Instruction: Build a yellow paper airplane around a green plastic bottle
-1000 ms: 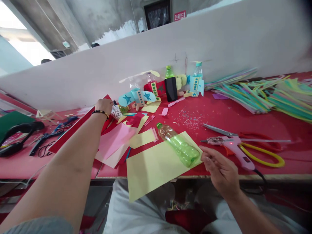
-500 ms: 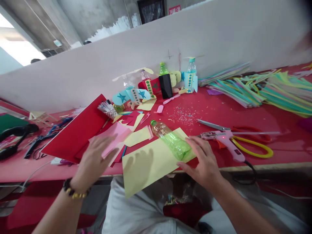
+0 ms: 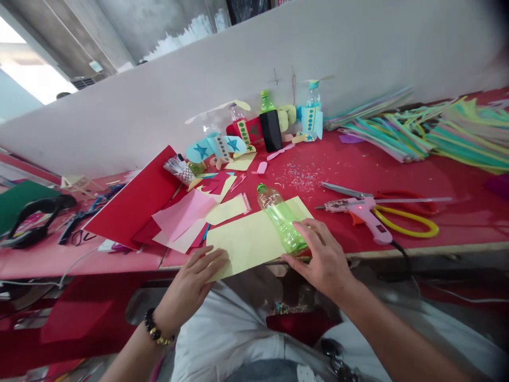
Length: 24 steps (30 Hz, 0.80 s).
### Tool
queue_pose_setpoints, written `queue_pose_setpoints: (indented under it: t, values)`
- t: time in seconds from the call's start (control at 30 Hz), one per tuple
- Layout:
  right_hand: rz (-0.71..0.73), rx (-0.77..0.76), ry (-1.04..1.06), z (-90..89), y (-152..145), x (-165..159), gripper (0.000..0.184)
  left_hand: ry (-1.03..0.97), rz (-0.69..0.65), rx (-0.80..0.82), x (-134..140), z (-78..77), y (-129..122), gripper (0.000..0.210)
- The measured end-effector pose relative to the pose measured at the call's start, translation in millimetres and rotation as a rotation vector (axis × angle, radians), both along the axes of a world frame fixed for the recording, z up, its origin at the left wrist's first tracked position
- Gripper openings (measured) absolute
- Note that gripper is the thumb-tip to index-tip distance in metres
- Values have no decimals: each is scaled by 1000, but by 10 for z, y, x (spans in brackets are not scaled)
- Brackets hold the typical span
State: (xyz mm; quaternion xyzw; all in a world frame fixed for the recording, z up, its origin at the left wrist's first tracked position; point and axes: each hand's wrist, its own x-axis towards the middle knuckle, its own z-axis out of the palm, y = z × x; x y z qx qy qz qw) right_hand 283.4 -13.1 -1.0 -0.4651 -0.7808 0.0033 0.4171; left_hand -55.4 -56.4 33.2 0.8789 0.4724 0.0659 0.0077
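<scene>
The person's hands were well apart, one at either end of a large pale yellow paper sheet (image 3: pixel 242 241) whose near edge hung over the front of the red-topped table (image 3: pixel 358 167). On the sheet's right part lay a clear green plastic bottle with a green cap (image 3: pixel 278 212), slantwise, its base toward the person and its cap pointing away.

The left hand (image 3: pixel 201 278), below a dark beaded bracelet (image 3: pixel 159 329), had its fingers on the sheet's near left corner; I couldn't tell whether the thumb pinched from beneath. The right hand (image 3: pixel 320 257) was at the bottle's base, fingertips against its side and thumb set apart by the sheet's edge; how firmly it gripped, I couldn't say.

Just right of the bottle, a pink glue gun (image 3: pixel 371 220) with a glowing red light lay across metal-bladed scissors (image 3: pixel 348 190) with yellow and orange-red handles. Left of the bottle, a pink paper sheet (image 3: pixel 185 212) overlapped other paper pieces, near a slanting flat red board (image 3: pixel 135 201).
</scene>
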Motion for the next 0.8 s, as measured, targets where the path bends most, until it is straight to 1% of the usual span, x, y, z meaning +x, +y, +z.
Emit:
queue_pose_setpoints:
  t: [0.07, 0.17, 0.2, 0.27, 0.33, 0.37, 0.43, 0.5, 0.53, 0.63, 0.8]
  values:
    - [-4, -2, 3, -11, -10, 11, 63, -44, -32, -22, 34, 125, 0, 46]
    - [-13, 4, -18, -26, -18, 13, 62, -128, -111, -87, 228, 437, 101, 56]
    - [-16, 6, -26, -31, -20, 10, 61, -168, -143, -84, 340, 546, 186, 55]
    - [-20, 15, -35, -42, -26, 2, 61, -236, -225, -13, 633, 722, 448, 47]
    - [-36, 40, -45, -53, -35, -3, 62, -204, -374, -27, 995, 813, 810, 40]
    - [-45, 57, -50, -57, -41, -3, 63, -172, -437, -42, 1188, 823, 1009, 37]
    - [-61, 89, -55, -57, -51, 4, 66, -102, -524, -86, 1561, 790, 1392, 33]
    - [-68, 98, -52, -46, -56, 19, 67, 11, -565, -160, 1876, 722, 1696, 32]
    - [-74, 95, -48, -37, -55, 29, 66, 88, -583, -183, 2003, 689, 1806, 30]
    - [-88, 72, -33, -10, -43, 55, 66, 290, -640, -247, 2257, 635, 1984, 27]
    - [-95, 54, -12, 11, -31, 47, 71, 393, -692, -289, 2445, 651, 2046, 29]
